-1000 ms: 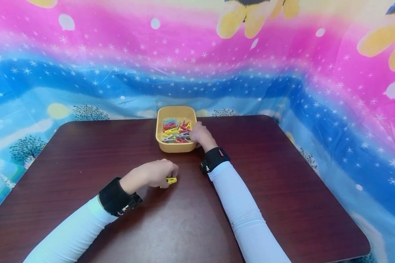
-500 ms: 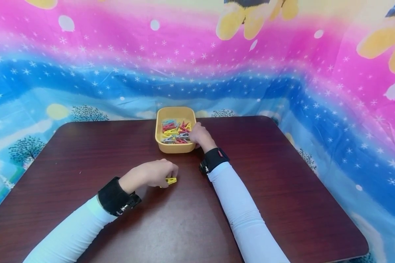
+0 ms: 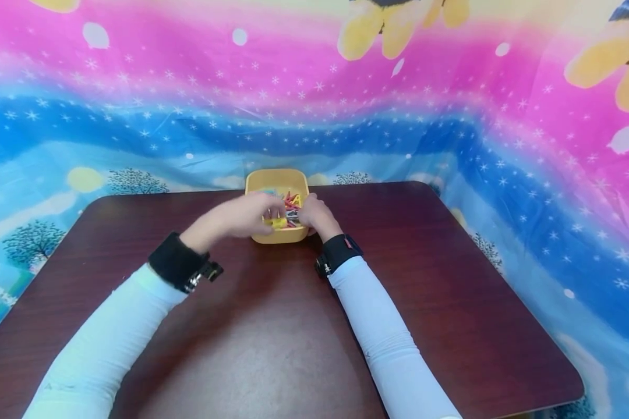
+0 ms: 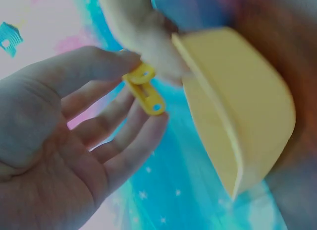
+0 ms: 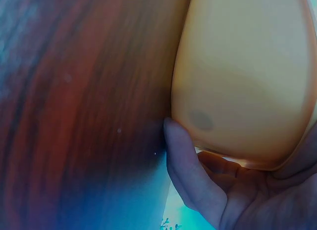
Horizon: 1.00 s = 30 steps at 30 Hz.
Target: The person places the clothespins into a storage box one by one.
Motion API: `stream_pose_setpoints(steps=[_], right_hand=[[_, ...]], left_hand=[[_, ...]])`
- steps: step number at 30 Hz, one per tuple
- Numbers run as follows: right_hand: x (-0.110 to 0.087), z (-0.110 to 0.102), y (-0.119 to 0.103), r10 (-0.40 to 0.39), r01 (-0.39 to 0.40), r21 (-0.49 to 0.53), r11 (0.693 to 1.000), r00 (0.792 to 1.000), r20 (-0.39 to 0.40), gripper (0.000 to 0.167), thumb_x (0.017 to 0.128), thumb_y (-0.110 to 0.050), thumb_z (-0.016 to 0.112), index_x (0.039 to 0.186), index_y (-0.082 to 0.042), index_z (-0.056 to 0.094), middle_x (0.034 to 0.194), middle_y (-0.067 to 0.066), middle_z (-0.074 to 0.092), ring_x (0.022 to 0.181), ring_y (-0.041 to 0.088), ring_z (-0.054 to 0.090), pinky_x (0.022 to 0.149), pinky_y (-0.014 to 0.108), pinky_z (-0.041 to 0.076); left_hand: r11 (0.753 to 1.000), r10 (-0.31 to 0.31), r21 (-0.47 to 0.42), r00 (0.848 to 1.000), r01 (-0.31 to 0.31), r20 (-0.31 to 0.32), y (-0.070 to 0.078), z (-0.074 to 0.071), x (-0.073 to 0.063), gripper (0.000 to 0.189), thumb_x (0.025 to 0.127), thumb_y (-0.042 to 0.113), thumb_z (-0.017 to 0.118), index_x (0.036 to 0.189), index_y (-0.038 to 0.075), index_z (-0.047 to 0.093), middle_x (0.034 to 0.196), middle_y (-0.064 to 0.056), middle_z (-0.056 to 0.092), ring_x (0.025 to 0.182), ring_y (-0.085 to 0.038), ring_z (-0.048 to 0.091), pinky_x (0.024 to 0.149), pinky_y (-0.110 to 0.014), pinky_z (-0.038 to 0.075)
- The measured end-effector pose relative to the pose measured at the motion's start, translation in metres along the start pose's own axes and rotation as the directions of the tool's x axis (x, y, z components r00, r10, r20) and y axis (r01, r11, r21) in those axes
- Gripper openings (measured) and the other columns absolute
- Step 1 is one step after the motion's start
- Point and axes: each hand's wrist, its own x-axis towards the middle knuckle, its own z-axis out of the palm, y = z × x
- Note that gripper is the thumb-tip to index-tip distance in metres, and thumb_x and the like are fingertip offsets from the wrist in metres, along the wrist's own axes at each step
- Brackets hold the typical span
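My left hand [image 3: 243, 214] pinches a yellow clothespin [image 4: 144, 91] between thumb and fingertips. In the head view it hovers over the front left part of a yellow plastic bin [image 3: 280, 236]. My right hand [image 3: 318, 215] holds the bin by its right side, thumb and fingers around the wall and rim. From the right wrist view, a digit [image 5: 190, 165] lies against the bin's lower outside edge. Inside the bin, several red, yellow, blue and pale clothespins [image 3: 292, 201] lie in a loose heap, partly covered by the left hand.
The bin stands near the back edge of a dark reddish-brown table [image 3: 272, 326]. Behind and to the right hangs a colourful printed cloth [image 3: 314, 116]. Both wrists wear black straps [image 3: 340, 251] with small cameras.
My left hand has carried the yellow clothespin from the table in front of the bin, up and forward to over the bin. The right hand keeps its hold on the bin's side.
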Motion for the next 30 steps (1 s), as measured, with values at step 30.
stream_pose_setpoints(steps=[30], right_hand=[[0.000, 0.001, -0.003, 0.014, -0.014, 0.022, 1.000, 1.000, 0.003, 0.066, 0.115, -0.021, 0.047, 0.170, -0.005, 0.014, 0.145, 0.025, 0.056, 0.098, 0.031, 0.075, 0.062, 0.034, 0.067]], left_hand=[[0.880, -0.471, -0.053, 0.850, 0.473, -0.236, -0.079, 0.019, 0.097, 0.039, 0.103, 0.006, 0.070, 0.141, 0.001, 0.062, 0.140, -0.020, 0.069, 0.128, -0.040, 0.067, 0.109, -0.054, 0.060]])
